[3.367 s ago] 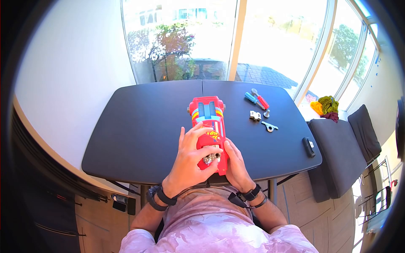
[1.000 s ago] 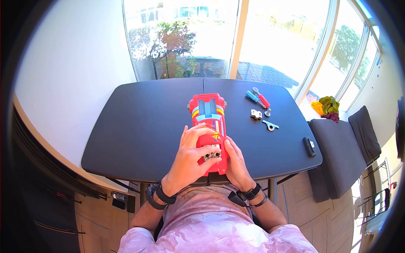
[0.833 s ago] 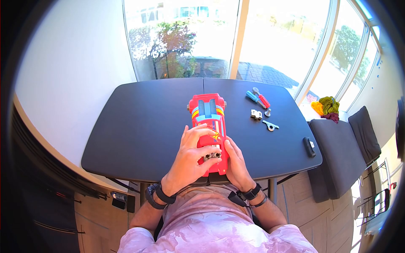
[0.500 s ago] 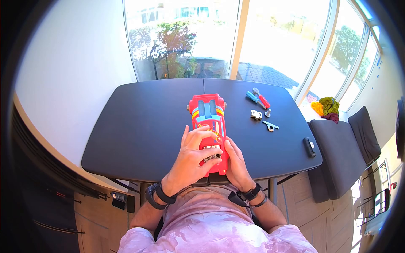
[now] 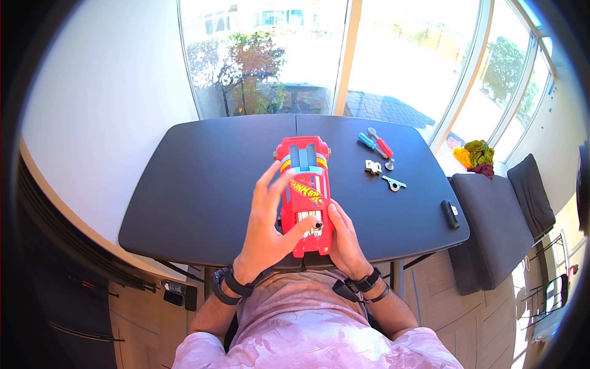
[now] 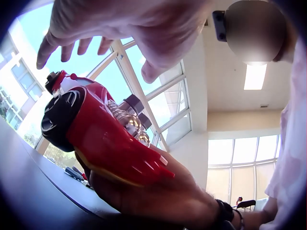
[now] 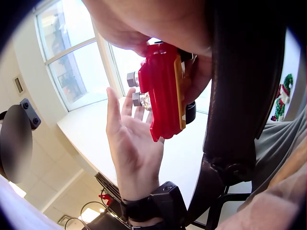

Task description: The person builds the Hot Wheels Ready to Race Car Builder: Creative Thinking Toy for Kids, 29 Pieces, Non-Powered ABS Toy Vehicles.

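Note:
A red toy car (image 5: 309, 192) with Hot Wheels lettering is held over the near edge of the black table. My right hand (image 5: 346, 240) grips it along its right side; the right wrist view shows the red body (image 7: 165, 91) between thumb and fingers. My left hand (image 5: 264, 224) has its fingers spread above the car's left side, the thumb over the chrome engine. In the left wrist view that hand (image 6: 129, 24) hovers apart from the car. Two grey hexagonal pieces (image 6: 132, 104) stick up from the chrome engine (image 6: 127, 122). A black wheel (image 6: 61, 120) faces the left wrist camera.
At the table's right lie a blue-handled tool (image 5: 370, 143), a red-handled tool (image 5: 385, 149), a pale block-like part (image 5: 372, 166), a grey bolt-like piece (image 5: 389, 164) and a flat grey part with a hole (image 5: 394, 184). A black device (image 5: 450, 214) sits near the right edge.
My left hand has loosened from the chrome engine, its fingers spreading and lifting up and left, which uncovers the lettering. The right hand and the car have stayed nearly in place.

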`<state>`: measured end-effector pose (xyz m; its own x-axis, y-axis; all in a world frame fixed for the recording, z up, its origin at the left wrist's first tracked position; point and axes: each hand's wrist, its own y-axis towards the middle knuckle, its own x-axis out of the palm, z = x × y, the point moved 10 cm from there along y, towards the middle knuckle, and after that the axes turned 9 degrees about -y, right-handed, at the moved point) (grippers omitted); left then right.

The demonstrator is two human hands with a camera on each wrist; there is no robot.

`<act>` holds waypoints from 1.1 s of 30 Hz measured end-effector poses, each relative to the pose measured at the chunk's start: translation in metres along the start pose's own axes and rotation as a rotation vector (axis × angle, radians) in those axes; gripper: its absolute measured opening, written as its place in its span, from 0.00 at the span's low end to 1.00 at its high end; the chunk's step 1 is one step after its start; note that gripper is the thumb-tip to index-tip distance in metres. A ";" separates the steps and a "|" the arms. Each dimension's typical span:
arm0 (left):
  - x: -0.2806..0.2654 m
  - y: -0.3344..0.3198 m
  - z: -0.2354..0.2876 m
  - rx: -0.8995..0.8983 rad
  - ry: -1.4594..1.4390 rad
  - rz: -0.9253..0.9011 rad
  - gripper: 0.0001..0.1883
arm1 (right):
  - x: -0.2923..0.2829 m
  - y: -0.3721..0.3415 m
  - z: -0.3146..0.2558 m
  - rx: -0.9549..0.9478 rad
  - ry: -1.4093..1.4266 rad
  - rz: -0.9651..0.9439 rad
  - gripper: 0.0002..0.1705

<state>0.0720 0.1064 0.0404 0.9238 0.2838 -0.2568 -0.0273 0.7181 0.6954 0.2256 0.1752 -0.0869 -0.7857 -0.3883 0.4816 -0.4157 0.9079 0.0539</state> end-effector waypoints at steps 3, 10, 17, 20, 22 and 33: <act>-0.007 -0.013 -0.044 -0.226 -0.133 0.137 0.48 | -0.002 0.001 0.001 -0.006 -0.002 0.004 0.29; 0.028 -0.046 -0.100 -0.705 -0.821 -0.055 0.36 | 0.009 -0.003 -0.018 -0.026 -0.088 0.005 0.31; 0.035 -0.048 -0.102 -0.652 -1.068 -0.011 0.31 | 0.004 0.007 -0.061 -0.179 -0.796 -0.026 0.27; 0.036 -0.050 -0.103 -0.640 -1.085 0.015 0.31 | -0.006 0.009 -0.111 -0.357 -1.207 0.095 0.22; 0.036 -0.053 -0.111 -0.629 -1.079 0.062 0.31 | -0.021 0.016 -0.150 -0.453 -1.442 0.221 0.17; 0.035 -0.056 -0.123 -0.672 -1.023 0.133 0.32 | -0.168 0.132 -0.182 -0.181 -1.928 0.266 0.17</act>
<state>0.0587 0.1544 -0.0905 0.7641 -0.0312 0.6443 -0.0558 0.9919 0.1143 0.3859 0.3892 -0.0010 -0.2309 0.2274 -0.9460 -0.2759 0.9171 0.2877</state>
